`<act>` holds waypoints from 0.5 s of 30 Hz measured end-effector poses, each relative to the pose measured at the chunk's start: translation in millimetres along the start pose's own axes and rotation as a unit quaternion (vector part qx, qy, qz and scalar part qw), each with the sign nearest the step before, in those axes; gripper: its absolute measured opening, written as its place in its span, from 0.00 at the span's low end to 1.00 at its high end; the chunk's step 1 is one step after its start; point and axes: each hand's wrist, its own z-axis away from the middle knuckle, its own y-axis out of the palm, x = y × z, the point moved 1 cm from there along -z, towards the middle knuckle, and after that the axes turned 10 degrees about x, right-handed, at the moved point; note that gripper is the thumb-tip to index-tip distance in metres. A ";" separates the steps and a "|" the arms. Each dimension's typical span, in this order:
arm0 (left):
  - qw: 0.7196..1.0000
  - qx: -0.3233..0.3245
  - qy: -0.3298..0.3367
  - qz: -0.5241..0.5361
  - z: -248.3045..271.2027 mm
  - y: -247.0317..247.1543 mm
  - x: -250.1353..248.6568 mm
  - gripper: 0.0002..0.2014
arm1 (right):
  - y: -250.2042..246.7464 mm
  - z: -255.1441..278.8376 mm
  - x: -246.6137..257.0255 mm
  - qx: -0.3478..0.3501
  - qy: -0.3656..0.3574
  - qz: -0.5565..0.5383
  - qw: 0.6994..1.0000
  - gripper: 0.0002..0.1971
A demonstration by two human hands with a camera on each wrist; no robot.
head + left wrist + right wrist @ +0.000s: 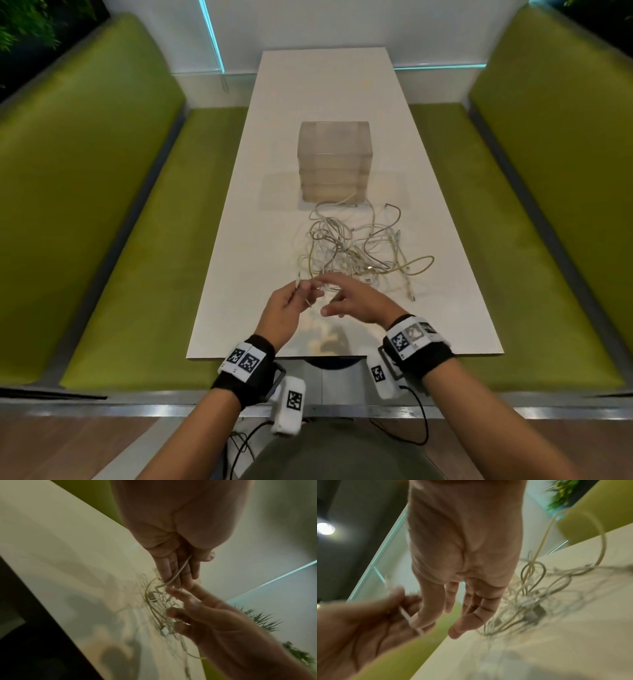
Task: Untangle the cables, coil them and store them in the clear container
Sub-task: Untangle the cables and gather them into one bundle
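Note:
A loose tangle of white cables [356, 250] [154, 601] [530, 601] lies on the white table [239, 257], just in front of the clear container [335, 157], a stack of see-through tiers. My left hand [301, 294] [180, 574] [393, 609] is raised over the near part of the table and pinches one white cable [298, 278] [181, 568] [405, 614] near its end, between thumb and fingers. The plug tip sticks up past the hand. My right hand [337, 294] [188, 604] [453, 615] is close beside it, with straight fingers that reach to the same cable.
Green upholstered benches [144, 240] [513, 240] run along both long sides of the table. A flat clear piece [277, 192] lies at the container's left base. One cable end [412, 297] trails toward the right front. The table's near edge [342, 356] is below my wrists.

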 end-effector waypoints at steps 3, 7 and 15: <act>0.998 -0.024 0.025 0.045 5.5 4.0 -18.1 0.19 | 18.3 -11.3 0.6 0.054 -0.002 0.002 0.999 0.17; 0.991 -0.076 0.040 0.104 10.8 -14.1 -29.6 0.24 | 12.5 -12.4 -5.6 0.017 0.020 0.021 0.999 0.07; 0.988 -0.096 0.044 0.113 19.4 -38.3 -33.3 0.23 | -7.7 -21.8 -3.3 -0.027 0.031 0.041 0.998 0.08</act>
